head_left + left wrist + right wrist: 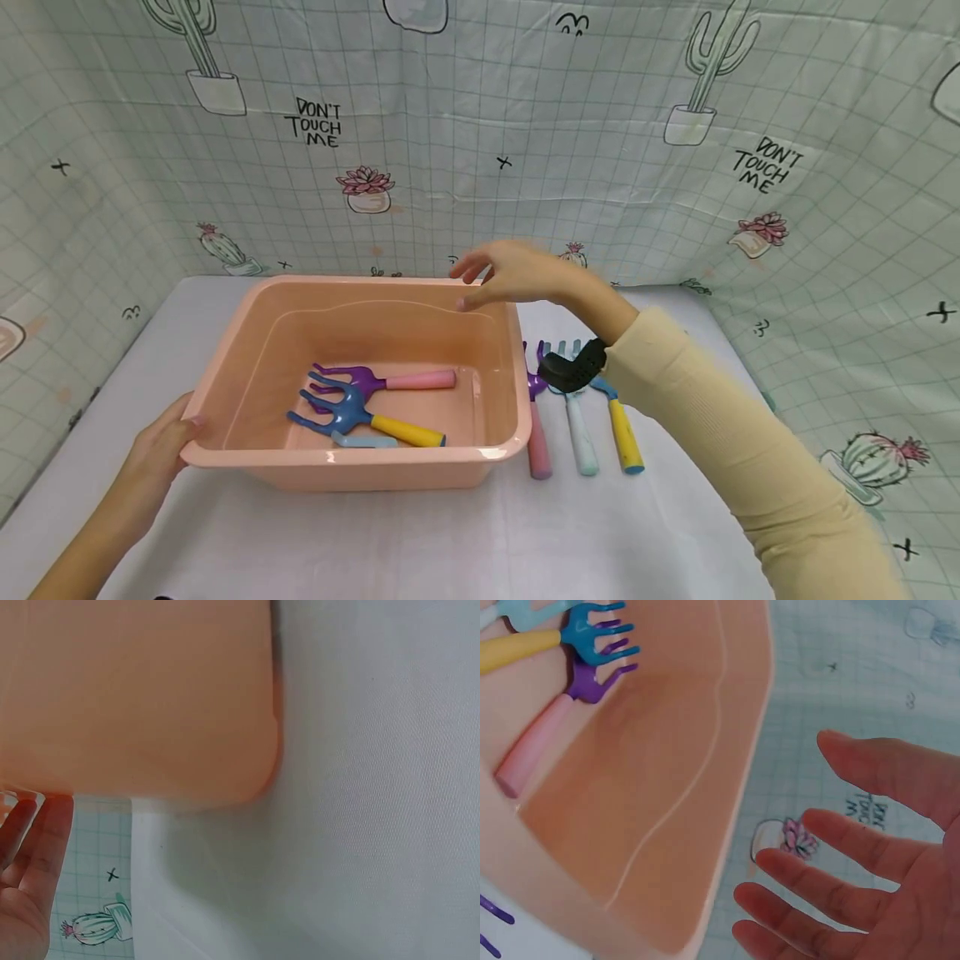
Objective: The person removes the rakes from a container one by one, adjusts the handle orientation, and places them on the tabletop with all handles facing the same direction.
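My left hand (153, 446) grips the left rim of a peach plastic basin (352, 456), thumb on top and fingers underneath. Inside lie toy garden forks: a purple one with a pink handle (420, 380), a blue one with a yellow handle (348, 410), and a light blue one (532, 616), mostly hidden behind the front rim in the head view. Over the basin's back right corner hovers my right hand (517, 271), holding nothing, its fingers spread and slightly bent in the right wrist view. The basin looks tilted towards me.
Right of the basin, side by side on the white tablecloth (480, 542), lie a purple fork with a pink handle (538, 442), a pale mint fork (581, 433) and a blue fork with a yellow handle (624, 437). A cactus-print curtain (480, 125) stands behind.
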